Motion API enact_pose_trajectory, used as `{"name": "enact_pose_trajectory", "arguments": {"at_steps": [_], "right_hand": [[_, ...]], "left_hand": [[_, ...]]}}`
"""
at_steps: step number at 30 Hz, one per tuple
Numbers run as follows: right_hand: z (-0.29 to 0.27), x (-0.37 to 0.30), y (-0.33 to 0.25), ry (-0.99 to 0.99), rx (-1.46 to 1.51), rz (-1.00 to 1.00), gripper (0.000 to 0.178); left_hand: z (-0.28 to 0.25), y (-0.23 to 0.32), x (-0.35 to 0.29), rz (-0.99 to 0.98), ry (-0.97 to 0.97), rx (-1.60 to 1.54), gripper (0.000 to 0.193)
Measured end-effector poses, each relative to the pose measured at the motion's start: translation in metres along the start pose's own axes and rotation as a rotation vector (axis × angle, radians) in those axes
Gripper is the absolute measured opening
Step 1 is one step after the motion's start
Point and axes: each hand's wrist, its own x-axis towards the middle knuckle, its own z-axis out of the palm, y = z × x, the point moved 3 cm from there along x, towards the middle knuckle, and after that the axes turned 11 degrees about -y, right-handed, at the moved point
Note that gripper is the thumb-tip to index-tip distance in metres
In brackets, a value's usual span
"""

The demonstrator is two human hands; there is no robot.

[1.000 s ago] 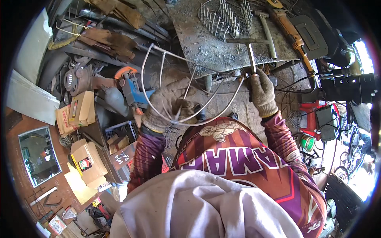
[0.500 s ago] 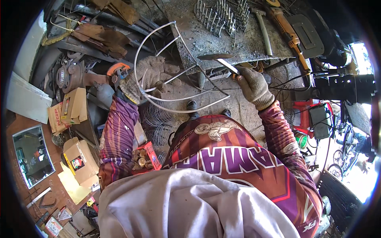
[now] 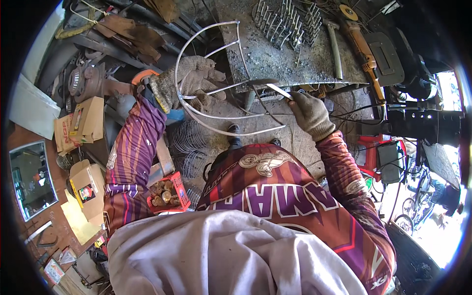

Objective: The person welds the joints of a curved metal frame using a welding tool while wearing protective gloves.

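My left hand (image 3: pixel 196 81), in a worn knit glove, is closed loosely round rods of a half-round metal wire frame (image 3: pixel 222 48). The frame hangs in the air before me, its curved side to the left. My right hand (image 3: pixel 310 114), gloved too, grips what looks like a chipping hammer (image 3: pixel 264 81), with a dark pointed head and a flat pale shaft. In the picture, its head overlaps the frame's straight right-hand rod; whether they touch I cannot tell. The glove hides most of the handle.
Ahead, a gritty metal bench (image 3: pixel 275 61) bears upright bent rods (image 3: pixel 278 24), a hammer (image 3: pixel 335 51) and an angle grinder (image 3: pixel 361 44). A vise (image 3: pixel 87 81) and cardboard boxes (image 3: pixel 84 125) are at left. Wire coils (image 3: pixel 187 137) and a red crate (image 3: pixel 183 191) lie below my left arm.
The wire frame has shifted right and away from me with my left hand. The hammer's head now crosses the frame's right-hand rod. The whole view has also shifted slightly.
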Motion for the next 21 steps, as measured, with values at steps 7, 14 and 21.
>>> {"name": "enact_pose_trajectory", "arguments": {"at_steps": [7,14,21], "right_hand": [[0.015,-0.004,0.006,0.000,-0.029,0.063,0.025],[0.019,-0.008,0.004,0.000,-0.009,0.080,0.026],[0.019,-0.007,0.001,0.045,-0.006,0.056,0.026]], "left_hand": [[-0.005,0.001,0.000,-0.004,-0.002,0.003,0.045],[-0.008,0.005,0.000,-0.010,0.005,0.007,0.045],[-0.007,0.007,0.000,-0.014,0.004,0.003,0.045]]}}
